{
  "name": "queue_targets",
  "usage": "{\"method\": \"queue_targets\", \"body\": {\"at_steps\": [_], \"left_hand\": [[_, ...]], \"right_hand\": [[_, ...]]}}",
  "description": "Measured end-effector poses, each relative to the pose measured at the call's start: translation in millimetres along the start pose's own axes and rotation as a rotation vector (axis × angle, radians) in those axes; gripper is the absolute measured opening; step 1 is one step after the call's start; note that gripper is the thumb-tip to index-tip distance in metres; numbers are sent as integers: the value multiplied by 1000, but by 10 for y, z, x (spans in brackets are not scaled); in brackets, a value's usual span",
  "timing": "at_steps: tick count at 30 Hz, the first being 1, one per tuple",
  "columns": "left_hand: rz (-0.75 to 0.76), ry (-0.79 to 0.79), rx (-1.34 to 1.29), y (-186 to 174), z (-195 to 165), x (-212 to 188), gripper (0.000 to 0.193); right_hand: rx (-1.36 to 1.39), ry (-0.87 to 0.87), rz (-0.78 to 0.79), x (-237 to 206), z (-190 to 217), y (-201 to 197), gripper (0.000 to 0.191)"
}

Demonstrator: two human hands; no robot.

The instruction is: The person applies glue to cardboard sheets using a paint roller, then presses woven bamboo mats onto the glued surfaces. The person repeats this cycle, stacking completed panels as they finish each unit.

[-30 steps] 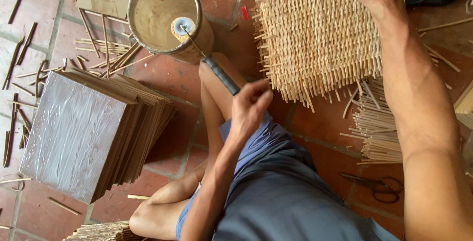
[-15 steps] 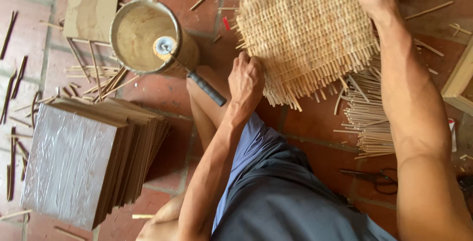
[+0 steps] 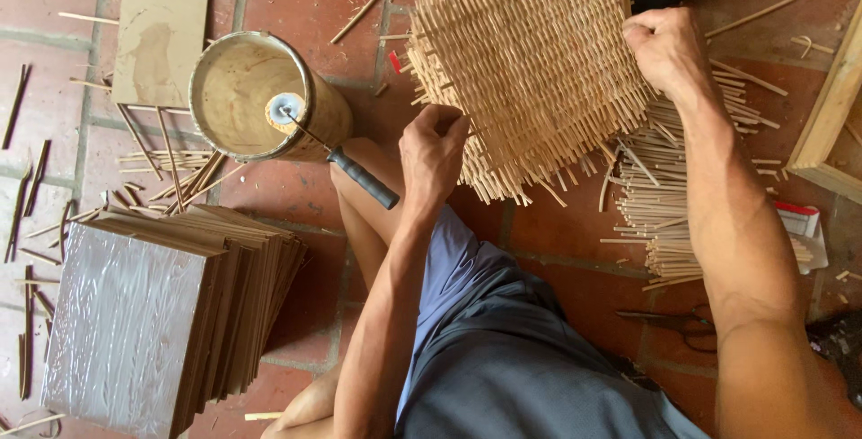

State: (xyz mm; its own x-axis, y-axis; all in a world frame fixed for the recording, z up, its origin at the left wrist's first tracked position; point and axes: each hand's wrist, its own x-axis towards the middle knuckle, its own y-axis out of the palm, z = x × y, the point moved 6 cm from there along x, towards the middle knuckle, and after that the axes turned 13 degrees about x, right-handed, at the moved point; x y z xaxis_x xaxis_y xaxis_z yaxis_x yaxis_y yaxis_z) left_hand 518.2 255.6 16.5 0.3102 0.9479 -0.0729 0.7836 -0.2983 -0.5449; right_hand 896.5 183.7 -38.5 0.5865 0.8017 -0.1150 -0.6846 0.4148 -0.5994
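Observation:
A woven mat of thin bamboo strips [image 3: 530,62] lies on the red tile floor in front of me. My left hand [image 3: 433,153] grips its near left edge with fingers curled around the strip ends. My right hand [image 3: 664,48] is closed on the mat's right edge. A round tin of glue [image 3: 260,98] stands to the left, with a small roller on a black handle [image 3: 359,179] resting across its rim and pointing toward my left hand.
A tall stack of square boards [image 3: 153,313] sits at lower left. Loose bamboo sticks [image 3: 664,215] lie in a bundle under the mat's right side. Scissors [image 3: 669,320] lie on the floor by my right arm. A wooden frame [image 3: 831,116] is at the right edge.
My left hand has let go of the roller handle and moved right onto the mat's near edge. The roller stays resting in the tin. My right hand kept hold of the mat.

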Motion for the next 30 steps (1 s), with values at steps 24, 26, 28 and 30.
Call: {"method": "queue_targets", "body": {"at_steps": [24,26,28,30], "left_hand": [[223,-250,-1175,275,579,235,13],[186,-239,-1227,136,567,259,15],[163,-166,-1285,-90,545,196,14],[114,-135,-1321,-408,580,91,14]], "right_hand": [[1132,-304,248,-229,407,-764,6],[1146,-311,295,-281,622,-754,6],[1105,-319,336,-291,887,-661,6],[1085,-307,395,-281,1190,-477,7]]}}
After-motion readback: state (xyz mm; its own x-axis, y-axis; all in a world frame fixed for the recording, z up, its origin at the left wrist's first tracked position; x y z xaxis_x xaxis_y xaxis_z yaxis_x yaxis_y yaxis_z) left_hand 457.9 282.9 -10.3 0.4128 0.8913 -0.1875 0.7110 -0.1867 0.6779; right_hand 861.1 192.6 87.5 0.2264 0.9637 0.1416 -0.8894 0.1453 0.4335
